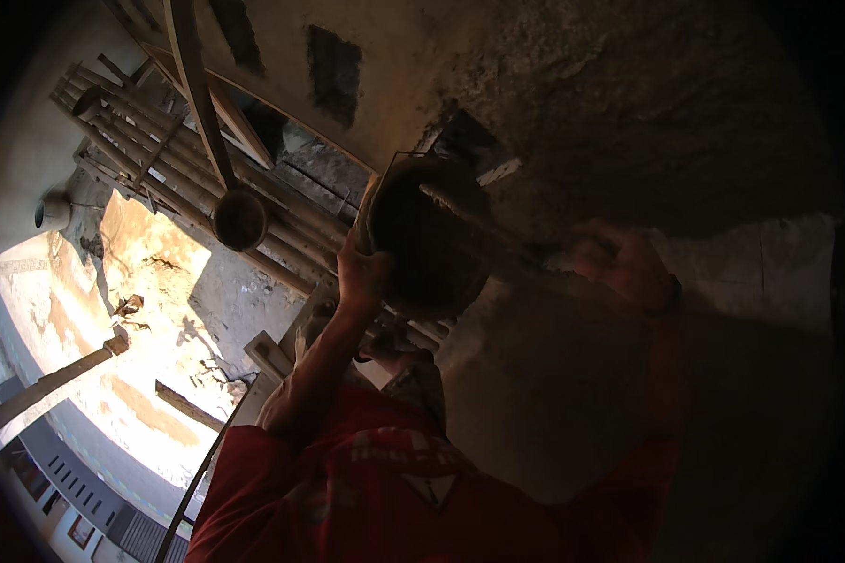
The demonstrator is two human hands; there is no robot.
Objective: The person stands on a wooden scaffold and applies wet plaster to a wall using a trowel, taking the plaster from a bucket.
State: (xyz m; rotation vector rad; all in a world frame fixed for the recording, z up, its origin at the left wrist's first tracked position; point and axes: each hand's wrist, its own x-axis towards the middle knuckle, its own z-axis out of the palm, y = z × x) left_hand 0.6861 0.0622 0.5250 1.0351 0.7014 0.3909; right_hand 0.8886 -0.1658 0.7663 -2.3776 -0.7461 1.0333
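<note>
A dark round bucket (399, 211) with a thin wire handle is tilted in front of me, its inside deep in shadow. My left hand (361, 274) is closed on its left rim, with the thumb over the edge. To the right, my right hand (620, 267) is closed on the handle end of a trowel (455, 202). The trowel reaches left across the bucket's mouth, its tip catching a little light. Whether mortar lies on the blade is too dark to tell.
A rough plastered wall (610, 113) with square holes rises ahead and right. I stand high on scaffolding of wooden poles (291, 225). Another bucket (239, 220) rests on the poles beside an upright post (195, 89). Sunlit ground (150, 253) lies far below, left.
</note>
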